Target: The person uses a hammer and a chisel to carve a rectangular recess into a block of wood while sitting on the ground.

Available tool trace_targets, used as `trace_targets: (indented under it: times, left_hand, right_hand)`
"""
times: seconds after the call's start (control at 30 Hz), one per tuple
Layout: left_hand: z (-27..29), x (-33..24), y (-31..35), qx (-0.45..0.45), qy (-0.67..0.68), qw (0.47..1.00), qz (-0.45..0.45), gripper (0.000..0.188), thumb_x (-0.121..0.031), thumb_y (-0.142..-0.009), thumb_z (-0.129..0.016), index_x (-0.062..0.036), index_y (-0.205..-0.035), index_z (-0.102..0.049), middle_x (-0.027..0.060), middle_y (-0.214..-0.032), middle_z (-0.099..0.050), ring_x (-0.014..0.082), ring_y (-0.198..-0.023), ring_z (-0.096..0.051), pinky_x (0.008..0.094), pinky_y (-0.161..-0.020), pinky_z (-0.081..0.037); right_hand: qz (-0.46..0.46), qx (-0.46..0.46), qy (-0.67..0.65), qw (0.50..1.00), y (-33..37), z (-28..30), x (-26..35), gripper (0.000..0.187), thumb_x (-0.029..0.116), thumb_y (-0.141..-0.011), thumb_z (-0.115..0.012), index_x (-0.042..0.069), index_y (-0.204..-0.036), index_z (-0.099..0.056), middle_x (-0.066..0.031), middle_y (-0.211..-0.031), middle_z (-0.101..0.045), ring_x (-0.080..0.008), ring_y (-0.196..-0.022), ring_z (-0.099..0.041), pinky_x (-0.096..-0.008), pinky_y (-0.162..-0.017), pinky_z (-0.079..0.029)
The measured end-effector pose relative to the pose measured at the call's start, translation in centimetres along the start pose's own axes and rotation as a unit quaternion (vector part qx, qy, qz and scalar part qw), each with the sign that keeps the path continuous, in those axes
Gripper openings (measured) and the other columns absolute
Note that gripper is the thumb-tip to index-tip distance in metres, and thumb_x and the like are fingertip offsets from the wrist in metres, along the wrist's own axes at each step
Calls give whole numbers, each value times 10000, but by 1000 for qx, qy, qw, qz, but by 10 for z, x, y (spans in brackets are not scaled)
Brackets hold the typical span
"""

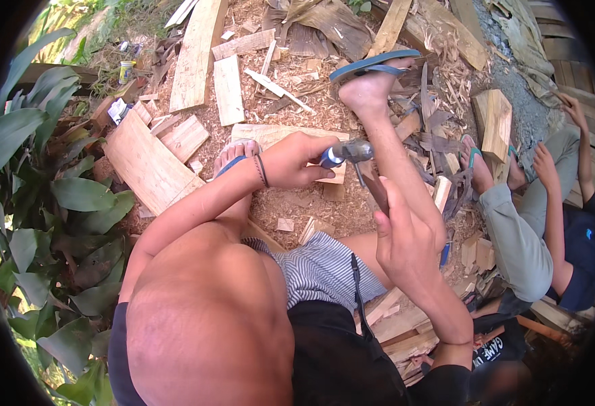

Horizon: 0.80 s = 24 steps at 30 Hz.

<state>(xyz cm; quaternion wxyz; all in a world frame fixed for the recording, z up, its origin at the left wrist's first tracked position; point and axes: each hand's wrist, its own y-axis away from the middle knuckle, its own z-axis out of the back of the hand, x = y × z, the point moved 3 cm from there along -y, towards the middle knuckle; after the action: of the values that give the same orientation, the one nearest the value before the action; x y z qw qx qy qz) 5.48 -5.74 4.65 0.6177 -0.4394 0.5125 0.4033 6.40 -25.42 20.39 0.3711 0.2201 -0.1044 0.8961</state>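
My left hand [296,162] is closed around a tool with a blue handle [331,157]; its working end is hidden by the fingers and hand. My right hand [409,240] grips a hammer [358,150] by its brown handle. The hammer's metal head lies right at the end of the blue handle; I cannot tell whether they touch. Beneath my left hand a pale wooden board [277,131] lies across the ground, near my left foot, with a small block under its right part. My right leg stretches out beyond the board.
Wood shavings and offcuts cover the ground. A wide board [150,162] lies to the left, a long plank [199,54] farther off. Leafy plants [74,196] line the left side. At right another person in grey trousers [517,233] sits near a thick wooden block [492,125].
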Motion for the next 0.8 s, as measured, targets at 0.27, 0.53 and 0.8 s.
trace_targets:
  times: [0.27, 0.53, 0.8]
  left_hand:
    - [10, 5, 27, 39, 11, 999, -33, 212, -38, -801, -724, -53, -964, -589, 94, -902, -659, 269, -850, -668, 353, -749, -531]
    - [-3, -2, 68, 238, -196, 950, -50, 193, -110, -806, -647, -61, -930, -507, 90, -1017, -582, 333, -821, -665, 409, -707, -531]
    - [1, 16, 48, -87, 53, 990, 101, 191, -96, -849, -759, -50, -890, -579, 61, -900, -687, 128, -882, -662, 268, -770, -524]
  right_hand:
    - [-270, -160, -425, 849, -8, 33, -21, 459, 242, -1034, -461, -14, -1403, -366, 7, -696, -491, -34, -467, -419, -163, -416, -343]
    - [-356, -73, -499, 787, 45, -62, -40, 435, 224, -1037, -459, 11, -1411, -393, 17, -723, -503, -1, -502, -405, -151, -410, -336]
    - [-358, -57, -519, 774, 51, -67, -29, 444, 224, -1037, -460, 4, -1415, -384, -3, -749, -527, -8, -510, -428, -151, -435, -355]
